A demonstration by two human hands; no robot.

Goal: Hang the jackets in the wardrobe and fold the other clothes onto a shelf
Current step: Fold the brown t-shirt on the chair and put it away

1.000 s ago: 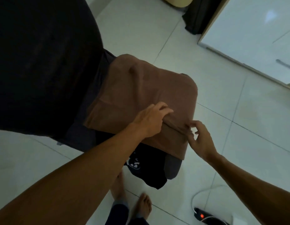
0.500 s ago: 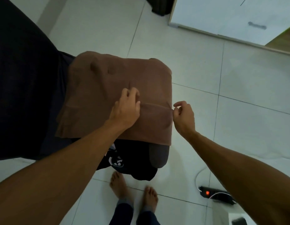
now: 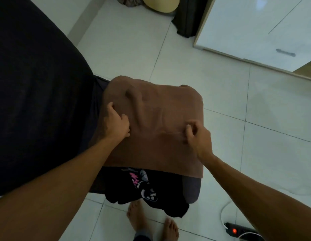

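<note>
A brown garment [image 3: 156, 119] lies spread flat over a pile at the corner of a dark bed [image 3: 38, 84]. My left hand [image 3: 116, 124] rests on its left side, fingers curled into the cloth. At a crease near the right edge, my right hand [image 3: 198, 136] pinches the fabric between thumb and fingers. Beneath the brown garment hangs a black printed shirt [image 3: 144, 190] with pink and white graphics, and a grey piece [image 3: 191, 190] droops beside it.
A white wardrobe [image 3: 255, 26] with a drawer handle stands at the top right. A dark curtain [image 3: 187, 16] and a yellow round object [image 3: 160, 4] are at the top. A power strip [image 3: 238, 231] with a red light lies on the tiled floor near my bare feet [image 3: 151, 221].
My left hand has slid from the middle of the brown garment to its left side. My right hand has moved from the right edge onto the cloth and pinches a crease.
</note>
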